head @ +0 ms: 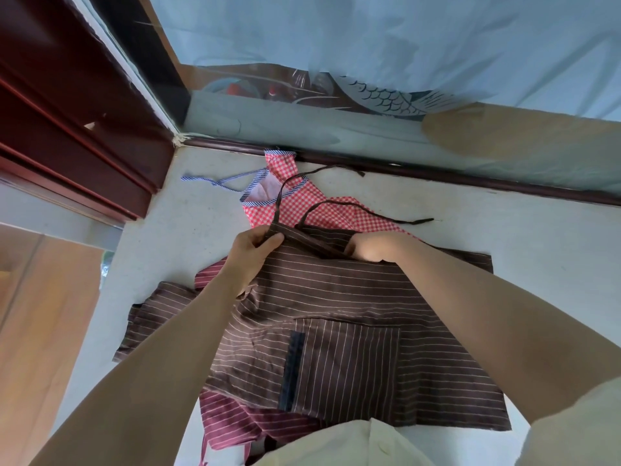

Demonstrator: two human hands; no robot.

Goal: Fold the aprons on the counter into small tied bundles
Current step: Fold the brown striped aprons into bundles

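A brown apron with thin white stripes (336,297) lies spread flat on the pale counter (504,230), its pocket facing up. My left hand (252,248) pinches the apron's top left corner where a brown strap (285,186) starts. My right hand (373,247) grips the top edge on the right, fingers tucked under the cloth. Two brown straps trail away toward the wall. A red checked apron (302,203) with blue striped trim lies beyond, partly under the brown one. A maroon striped apron (242,422) lies beneath, showing near me.
A dark red wooden frame (67,112) stands at the left. A glass panel with a fish pattern (379,95) and a dark wooden ledge (470,178) run along the counter's far edge. The counter's left edge (100,297) drops off beside orange-brown wood.
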